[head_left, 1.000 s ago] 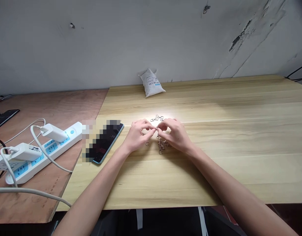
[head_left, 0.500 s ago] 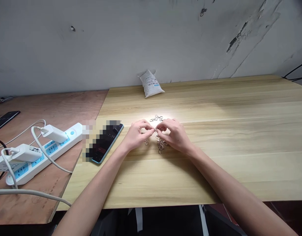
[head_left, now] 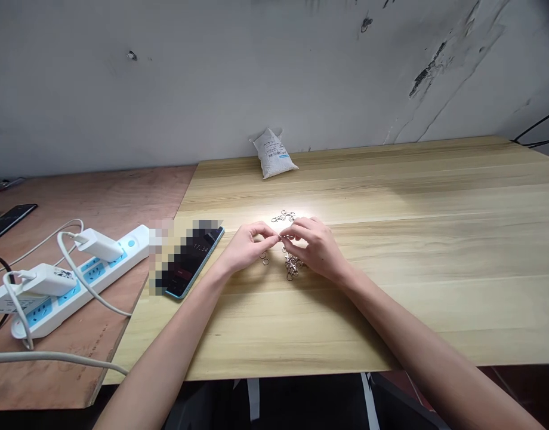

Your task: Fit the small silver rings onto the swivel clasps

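Over the wooden tabletop, my left hand (head_left: 246,246) and my right hand (head_left: 315,246) meet at their fingertips. Both are closed in a pinch on a tiny metal piece, a key-ring clasp or ring mostly hidden by the fingers. Beneath my right hand lies a pile of silvery metal clasps (head_left: 292,268). A few loose metal rings (head_left: 265,261) rest below my left fingers. Just beyond the hands is a small group of clasps with rings (head_left: 283,215).
A phone (head_left: 194,261) lies left of my left forearm. Farther left, a white power strip (head_left: 95,272) with chargers and cables rests on a reddish board (head_left: 122,197). A labelled plastic bag (head_left: 274,155) sits by the wall. Another dark phone (head_left: 8,222) is at far left.
My fingertips have drawn closer together, and the metal piece between them is now less visible. Both hands have shifted very slightly left; the things on the table look the same.
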The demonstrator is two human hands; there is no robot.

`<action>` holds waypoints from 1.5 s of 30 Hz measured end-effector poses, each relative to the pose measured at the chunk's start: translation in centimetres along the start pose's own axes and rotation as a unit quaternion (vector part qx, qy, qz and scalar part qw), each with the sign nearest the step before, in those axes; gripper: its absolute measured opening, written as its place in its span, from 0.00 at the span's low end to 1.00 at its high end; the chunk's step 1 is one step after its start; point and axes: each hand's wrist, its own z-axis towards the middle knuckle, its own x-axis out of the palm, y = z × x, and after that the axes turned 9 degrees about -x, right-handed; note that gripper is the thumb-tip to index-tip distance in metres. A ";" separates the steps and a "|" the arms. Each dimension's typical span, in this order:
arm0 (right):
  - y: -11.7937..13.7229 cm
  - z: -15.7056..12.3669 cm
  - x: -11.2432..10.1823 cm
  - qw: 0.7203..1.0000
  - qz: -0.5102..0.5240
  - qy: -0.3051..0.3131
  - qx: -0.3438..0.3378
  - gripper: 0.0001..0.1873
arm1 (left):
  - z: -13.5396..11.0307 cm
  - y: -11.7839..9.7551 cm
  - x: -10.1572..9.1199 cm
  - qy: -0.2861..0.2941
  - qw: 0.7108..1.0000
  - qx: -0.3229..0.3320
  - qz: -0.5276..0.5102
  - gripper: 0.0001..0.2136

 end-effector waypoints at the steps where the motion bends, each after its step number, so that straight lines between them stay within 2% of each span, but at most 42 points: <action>1: 0.0 0.0 0.0 1.000 0.000 0.001 -0.002 0.07 | 0.0 0.0 0.0 -0.002 1.000 0.000 0.000 0.08; 10: -0.2 0.0 -0.1 0.997 0.049 0.005 0.052 0.05 | -0.1 -0.1 -0.2 -0.038 0.995 0.056 0.074 0.06; 15: 0.0 0.0 0.1 0.991 0.072 0.025 0.110 0.08 | -0.1 0.3 0.2 -0.115 0.970 0.093 0.194 0.03; 20: 0.5 0.1 0.2 0.989 0.095 -0.012 0.117 0.08 | -0.2 0.3 0.5 -0.170 0.946 0.114 0.252 0.03; 24: 0.9 0.4 -0.1 0.964 0.184 -0.036 0.189 0.11 | -0.3 0.2 0.5 -0.210 0.921 0.154 0.289 0.02; 28: 0.8 0.5 -0.1 0.932 0.285 0.008 0.224 0.14 | -0.2 0.5 0.4 -0.250 0.900 0.179 0.309 0.02; 29: 0.7 0.4 -0.1 0.932 0.288 0.015 0.218 0.14 | -0.2 0.5 0.4 -0.253 0.900 0.178 0.309 0.02; 31: 0.5 0.3 0.1 0.951 0.246 0.011 0.189 0.13 | -0.1 0.6 0.4 -0.246 0.903 0.169 0.308 0.02; 33: 0.3 0.1 0.2 0.980 0.152 -0.005 0.128 0.10 | -0.1 0.6 0.3 -0.232 0.911 0.154 0.303 0.02; 35: 0.1 0.0 0.2 0.997 0.048 -0.014 0.051 0.09 | -0.2 0.5 0.1 -0.221 0.920 0.141 0.290 0.03; 37: -0.1 -0.1 0.0 0.999 -0.032 -0.013 -0.015 0.10 | -0.2 0.2 -0.1 -0.216 0.930 0.135 0.265 0.03; 40: -0.2 0.1 -0.7 0.990 -0.120 0.005 -0.079 0.11 | -0.1 0.0 -0.5 -0.197 0.957 0.108 0.184 0.04; 43: -0.4 0.3 -1.5 0.978 -0.174 0.008 -0.116 0.10 | 0.1 0.0 -0.8 -0.146 0.986 0.054 0.054 0.06; 45: -0.6 0.3 -1.9 0.972 -0.189 -0.004 -0.137 0.10 | 0.2 0.0 -0.9 -0.099 0.994 0.014 -0.041 0.07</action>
